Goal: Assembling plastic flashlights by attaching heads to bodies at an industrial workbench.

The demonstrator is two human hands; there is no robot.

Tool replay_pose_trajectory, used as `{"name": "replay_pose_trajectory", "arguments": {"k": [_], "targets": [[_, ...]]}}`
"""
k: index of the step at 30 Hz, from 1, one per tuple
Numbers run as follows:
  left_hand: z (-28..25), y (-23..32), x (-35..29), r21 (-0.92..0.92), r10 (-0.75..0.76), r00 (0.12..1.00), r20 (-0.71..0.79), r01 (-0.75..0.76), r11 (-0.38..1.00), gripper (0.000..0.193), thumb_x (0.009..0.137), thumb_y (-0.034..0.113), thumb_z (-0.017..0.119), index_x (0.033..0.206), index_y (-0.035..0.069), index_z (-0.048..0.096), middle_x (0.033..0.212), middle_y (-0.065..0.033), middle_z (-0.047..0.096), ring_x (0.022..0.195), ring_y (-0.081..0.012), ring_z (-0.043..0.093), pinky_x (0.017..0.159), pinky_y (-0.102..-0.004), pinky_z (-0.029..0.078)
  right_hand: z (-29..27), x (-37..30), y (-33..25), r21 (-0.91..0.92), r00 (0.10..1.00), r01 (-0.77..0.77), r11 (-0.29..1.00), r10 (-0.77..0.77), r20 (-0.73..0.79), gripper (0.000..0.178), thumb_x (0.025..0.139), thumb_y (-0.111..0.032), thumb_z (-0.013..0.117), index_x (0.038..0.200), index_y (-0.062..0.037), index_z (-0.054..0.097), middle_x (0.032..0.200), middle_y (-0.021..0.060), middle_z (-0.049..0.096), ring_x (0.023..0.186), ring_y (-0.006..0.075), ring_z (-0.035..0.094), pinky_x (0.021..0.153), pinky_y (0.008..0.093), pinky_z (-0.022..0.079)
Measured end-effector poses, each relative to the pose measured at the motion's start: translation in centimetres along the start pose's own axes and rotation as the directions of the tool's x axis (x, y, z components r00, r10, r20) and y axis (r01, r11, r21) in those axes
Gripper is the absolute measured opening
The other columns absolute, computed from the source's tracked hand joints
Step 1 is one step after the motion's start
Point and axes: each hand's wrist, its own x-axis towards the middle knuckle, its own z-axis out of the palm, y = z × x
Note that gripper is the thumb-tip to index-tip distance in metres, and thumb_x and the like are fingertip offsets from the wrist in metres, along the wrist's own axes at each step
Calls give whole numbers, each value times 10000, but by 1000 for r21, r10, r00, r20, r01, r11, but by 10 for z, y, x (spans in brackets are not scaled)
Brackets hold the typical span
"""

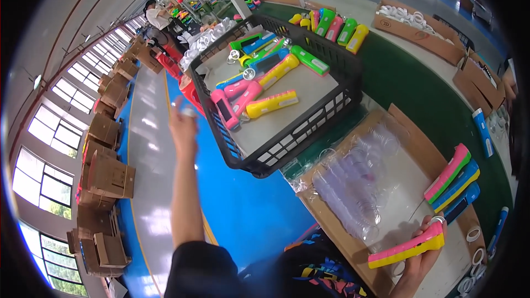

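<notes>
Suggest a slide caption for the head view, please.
A right hand holds a pink-and-yellow flashlight body near clear plastic discs in a cardboard tray.

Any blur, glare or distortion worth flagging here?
Head view: the left hand looks smeared, the pink-and-yellow piece in the right hand crisper; head view: windows blown out, pale glare patches on the floor; head view: fisheye bending toward the rim, corners black.
</notes>
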Motion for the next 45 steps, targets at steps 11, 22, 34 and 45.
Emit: {"name": "replay_pose_trajectory", "arguments": {"k": [11,22,34,45], "targets": [[113,125,-331,-419,441,-161,883,152,895,784,850,182,557,1456,116,63,1196,-243,423,1088,-427,466,902,-423,406,-2,-20,11,-83,987,162,983,-163,-1,382,937,-268,481,1290,-139,415,913,102,601,733,189,623,640,290,537],[11,129,-143,206,-229,-434,871,-100,973,673,760,162,652,1370,140,368,1096,-94,615,964,-211,602,824,-320,461,55,-58,112,-272,832,-454,848,513,210,301,897,-111,540,1174,-54,437,934,56,557,865,141,581,751,271,495],[91,100,-243,-546,542,-89,836,-30,837,721,760,92,625,1400,113,294,1223,-156,497,1065,-318,528,883,-377,436,15,-21,36,-356,985,100,929,-42,166,385,933,-218,480,1269,-53,389,975,137,579,920,273,605,816,377,493],[101,138,-243,-133,352,-569,743,390,911,638,825,70,625,1392,69,332,1336,-122,458,1194,-220,474,958,-330,382,18,-78,-11,-477,463,865,-153,-117,878,636,862,-513,473,1263,-24,413,1254,231,459,1153,367,472,985,481,341]]}}
